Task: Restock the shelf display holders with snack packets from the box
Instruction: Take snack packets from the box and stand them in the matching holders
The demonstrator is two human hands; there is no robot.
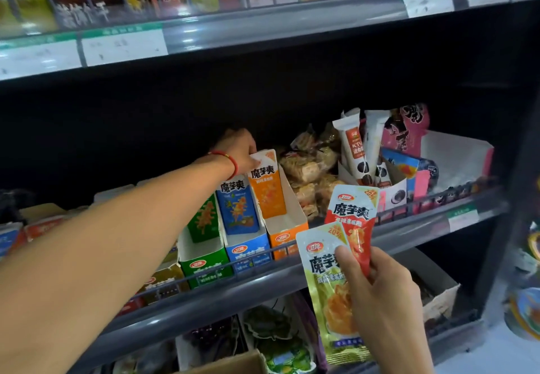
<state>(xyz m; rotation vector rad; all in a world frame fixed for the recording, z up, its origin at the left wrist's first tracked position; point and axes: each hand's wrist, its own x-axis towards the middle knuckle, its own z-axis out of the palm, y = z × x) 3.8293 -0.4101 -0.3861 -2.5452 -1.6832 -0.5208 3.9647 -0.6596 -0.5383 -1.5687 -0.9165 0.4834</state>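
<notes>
Orange packet (pixel 267 189), blue packet (pixel 238 210), green holder (pixel 204 265), red bracelet (pixel 230 161)

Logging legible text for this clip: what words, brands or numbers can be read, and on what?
"魔芋爽": orange packet in the left hand
"魔芋爽": blue packet
"魔芋爽", "20%": red packet in the right hand
"20%", "魔芋" partly covered: yellow-green packet
"KT", cut off: white tube pack
Shelf price tags: blurred, unreadable

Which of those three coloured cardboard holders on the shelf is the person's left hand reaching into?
The orange cardboard holder, rightmost of the three. The left hand pinches the orange packet standing in it; the blue holder and green holder go untouched.
</notes>
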